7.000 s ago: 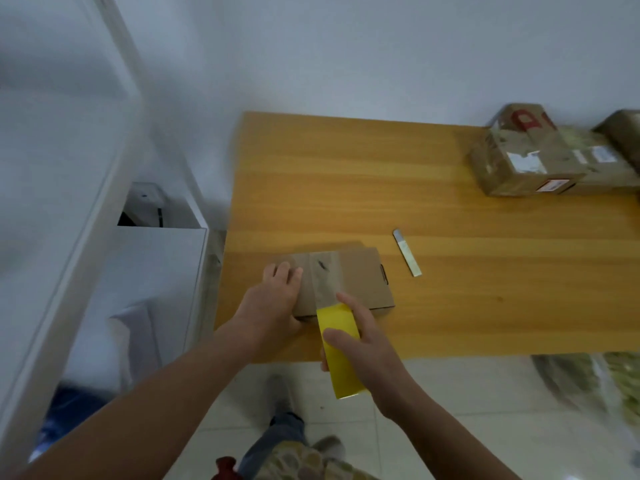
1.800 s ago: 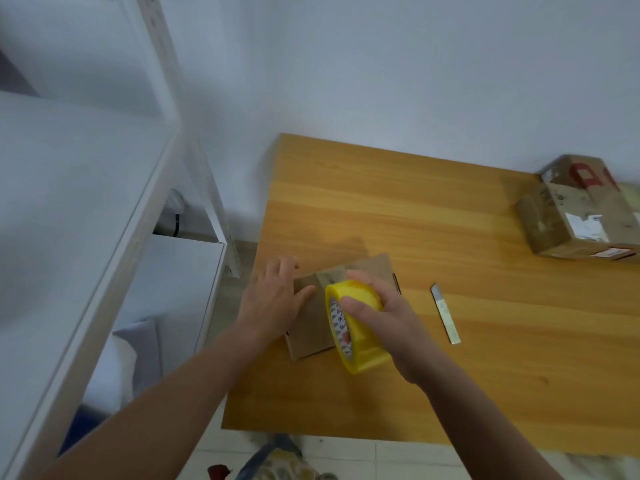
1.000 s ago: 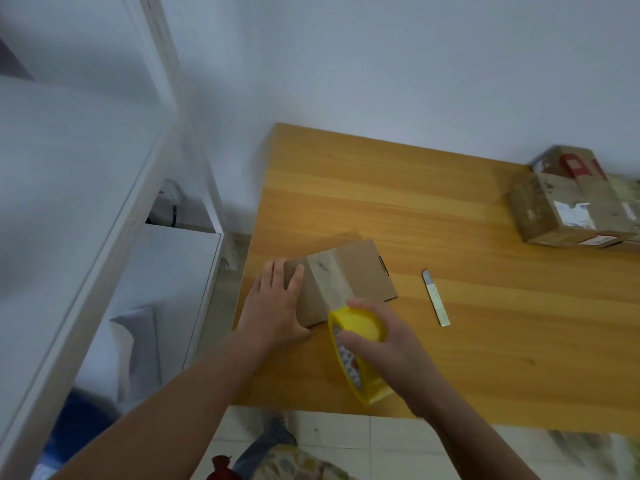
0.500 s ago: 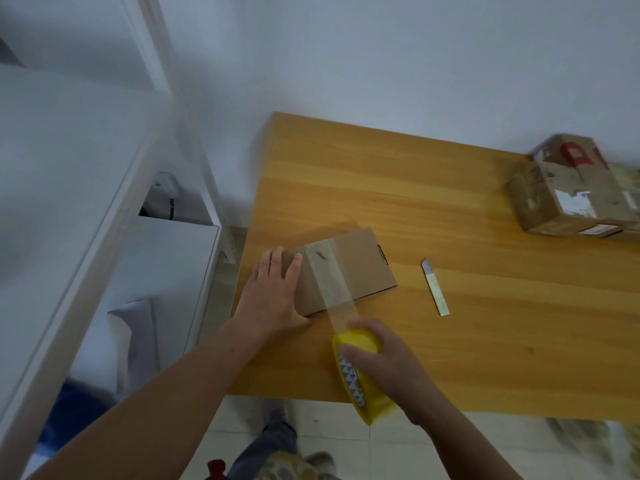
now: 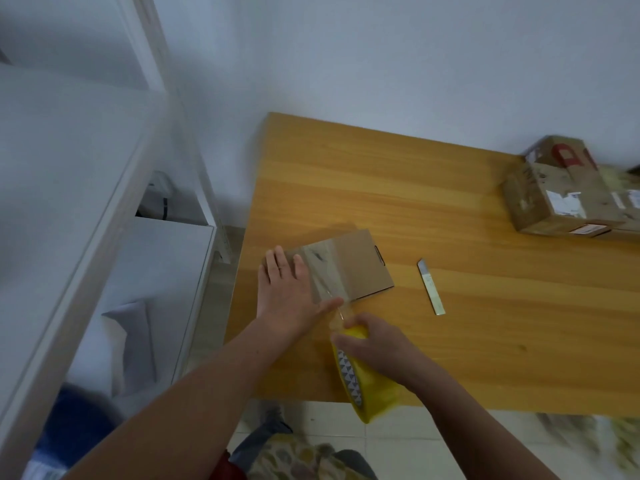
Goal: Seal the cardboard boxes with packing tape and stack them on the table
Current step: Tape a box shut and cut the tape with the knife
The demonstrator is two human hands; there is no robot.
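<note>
The left hand [image 5: 284, 299] has swung its thumb out onto the strip of tape [image 5: 325, 278] at the near edge of the small box [image 5: 360, 268], by the table's [image 5: 485, 306] left edge; its fingers lie flat on the lid. The right hand [image 5: 377, 344] grips the yellow tape roll [image 5: 370, 386] past the near edge.
</note>
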